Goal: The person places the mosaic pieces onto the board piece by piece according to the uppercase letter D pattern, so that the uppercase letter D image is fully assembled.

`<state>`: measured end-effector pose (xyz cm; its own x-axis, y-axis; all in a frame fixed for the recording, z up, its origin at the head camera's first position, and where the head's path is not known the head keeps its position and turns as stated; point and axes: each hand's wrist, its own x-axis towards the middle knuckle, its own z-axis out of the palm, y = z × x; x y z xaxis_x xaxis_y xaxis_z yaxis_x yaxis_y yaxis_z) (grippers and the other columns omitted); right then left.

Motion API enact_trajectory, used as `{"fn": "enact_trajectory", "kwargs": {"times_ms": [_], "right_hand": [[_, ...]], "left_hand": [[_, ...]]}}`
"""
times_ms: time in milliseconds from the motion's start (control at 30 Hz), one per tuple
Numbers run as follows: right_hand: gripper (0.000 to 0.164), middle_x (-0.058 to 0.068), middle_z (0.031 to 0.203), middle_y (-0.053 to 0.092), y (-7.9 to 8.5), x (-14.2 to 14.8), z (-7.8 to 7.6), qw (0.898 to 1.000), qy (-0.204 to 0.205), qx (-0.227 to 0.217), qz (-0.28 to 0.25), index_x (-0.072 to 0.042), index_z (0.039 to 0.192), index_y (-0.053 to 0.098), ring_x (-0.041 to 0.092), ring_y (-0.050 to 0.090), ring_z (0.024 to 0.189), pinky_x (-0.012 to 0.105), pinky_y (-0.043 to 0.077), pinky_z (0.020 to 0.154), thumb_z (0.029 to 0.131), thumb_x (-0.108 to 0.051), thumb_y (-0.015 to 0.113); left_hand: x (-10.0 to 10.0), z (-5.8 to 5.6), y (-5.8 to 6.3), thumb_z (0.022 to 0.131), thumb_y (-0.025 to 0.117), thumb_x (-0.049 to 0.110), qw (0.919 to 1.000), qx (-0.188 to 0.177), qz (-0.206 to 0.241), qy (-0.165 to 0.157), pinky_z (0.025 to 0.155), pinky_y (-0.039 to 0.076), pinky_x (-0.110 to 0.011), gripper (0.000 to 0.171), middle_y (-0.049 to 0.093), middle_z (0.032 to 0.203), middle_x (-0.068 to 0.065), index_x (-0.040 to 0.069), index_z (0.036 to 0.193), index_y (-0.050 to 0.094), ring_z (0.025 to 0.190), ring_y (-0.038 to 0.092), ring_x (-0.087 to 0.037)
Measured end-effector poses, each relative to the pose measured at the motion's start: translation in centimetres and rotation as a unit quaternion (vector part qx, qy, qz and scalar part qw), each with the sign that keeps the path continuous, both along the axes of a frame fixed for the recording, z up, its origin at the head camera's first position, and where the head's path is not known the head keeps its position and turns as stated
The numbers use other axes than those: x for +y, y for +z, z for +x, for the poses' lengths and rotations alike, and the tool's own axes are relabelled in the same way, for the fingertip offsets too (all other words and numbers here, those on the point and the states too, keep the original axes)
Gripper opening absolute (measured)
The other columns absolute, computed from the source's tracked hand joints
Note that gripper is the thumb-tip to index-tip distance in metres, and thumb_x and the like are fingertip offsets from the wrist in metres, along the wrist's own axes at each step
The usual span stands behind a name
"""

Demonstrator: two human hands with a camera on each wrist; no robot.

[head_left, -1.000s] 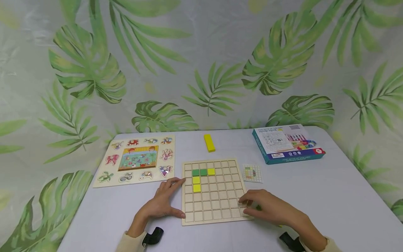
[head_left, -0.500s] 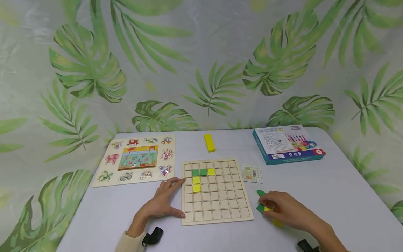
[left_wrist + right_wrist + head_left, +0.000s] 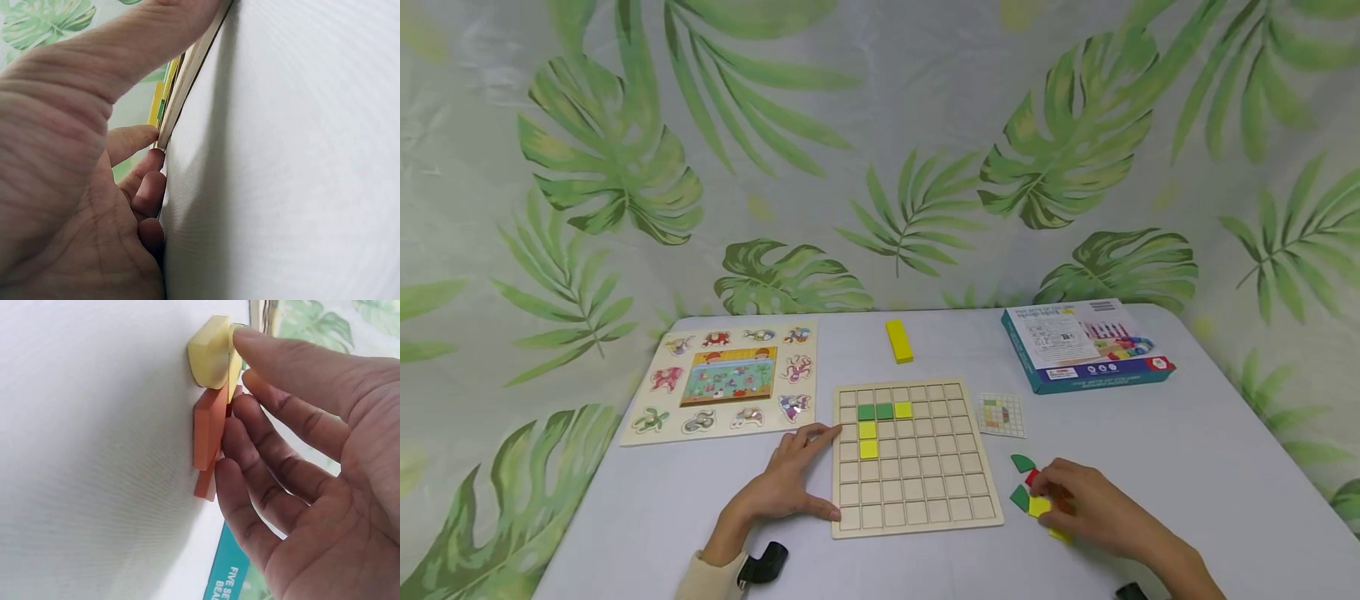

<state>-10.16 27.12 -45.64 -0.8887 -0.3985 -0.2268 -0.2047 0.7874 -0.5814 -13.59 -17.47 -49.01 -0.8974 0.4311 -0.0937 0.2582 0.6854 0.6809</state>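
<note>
A wooden grid board [image 3: 917, 483] lies on the table, bearing two green tiles [image 3: 867, 412] and several yellow tiles [image 3: 868, 450] at its upper left. My left hand [image 3: 784, 483] rests against the board's left edge, thumb and index finger extended along it. To the right of the board, my right hand [image 3: 1093, 508] is over a group of loose pieces, fingers loosely bent. They include green rounded pieces [image 3: 1022, 462], a red piece [image 3: 1031, 477] and a yellow square [image 3: 1039, 506]. Orange pieces [image 3: 209, 431] lie under the fingers in the right wrist view, partly hidden from the head view.
A pattern card [image 3: 1002, 415] lies right of the board. Behind it is a teal-sided box [image 3: 1086, 343]. A yellow stick-shaped block [image 3: 898, 342] lies beyond the board. A sea-animal puzzle board [image 3: 722, 417] lies at the left. A leaf-printed curtain [image 3: 917, 125] hangs behind the table.
My right hand has moved from the board's right edge rightward to the loose pieces, uncovering green, red and yellow ones. My left hand has stayed at the board's left edge.
</note>
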Motion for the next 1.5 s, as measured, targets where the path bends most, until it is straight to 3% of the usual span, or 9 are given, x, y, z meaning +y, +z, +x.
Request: {"fn": "enact_trajectory", "kwargs": {"times_ms": [500, 833, 1167, 1500], "right_hand": [[0.026, -0.008, 0.085, 0.054, -0.3, -0.1, 0.2, 1.000, 0.015, 0.008, 0.003, -0.018, 0.103, 0.068, 0.006, 0.048, 0.079, 0.020, 0.045, 0.067, 0.083, -0.024, 0.081], [0.023, -0.011, 0.091, 0.059, 0.0, -0.5, -0.1, 0.999, 0.049, 0.009, -0.004, -0.019, 0.103, 0.065, 0.005, 0.050, 0.080, 0.020, 0.049, 0.072, 0.085, -0.016, 0.079], [0.012, -0.010, 0.090, 0.062, 1.2, -1.0, -0.7, 0.997, 0.078, 0.000, -0.024, -0.016, 0.099, 0.066, 0.002, 0.051, 0.078, 0.020, 0.050, 0.071, 0.092, -0.008, 0.069], [0.012, -0.013, 0.084, 0.059, 2.3, -3.3, -1.4, 0.995, 0.090, 0.045, -0.014, -0.022, 0.095, 0.065, 0.002, 0.051, 0.077, 0.022, 0.048, 0.071, 0.092, -0.013, 0.071]], "left_hand": [[0.0, 0.1, 0.3, 0.057, 0.095, 0.046, 1.0000, -0.006, 0.002, 0.003, 0.105, 0.030, -0.057, 0.119, 0.034, 0.154, -0.008, 0.018, 0.157, 0.036, 0.122, 0.033, -0.025], [-0.1, 0.1, 0.2, 0.057, 0.095, 0.047, 1.0000, 0.000, 0.001, 0.003, 0.105, 0.030, -0.056, 0.119, 0.035, 0.153, -0.007, 0.017, 0.156, 0.036, 0.121, 0.033, -0.025], [-0.1, 0.1, 0.1, 0.057, 0.095, 0.046, 1.0000, -0.004, 0.006, 0.002, 0.104, 0.030, -0.055, 0.120, 0.034, 0.153, -0.007, 0.019, 0.157, 0.035, 0.121, 0.033, -0.025], [0.0, 0.2, 0.0, 0.058, 0.095, 0.047, 1.0000, -0.002, 0.009, -0.001, 0.105, 0.030, -0.056, 0.119, 0.034, 0.153, -0.007, 0.018, 0.157, 0.035, 0.123, 0.033, -0.025]]}}
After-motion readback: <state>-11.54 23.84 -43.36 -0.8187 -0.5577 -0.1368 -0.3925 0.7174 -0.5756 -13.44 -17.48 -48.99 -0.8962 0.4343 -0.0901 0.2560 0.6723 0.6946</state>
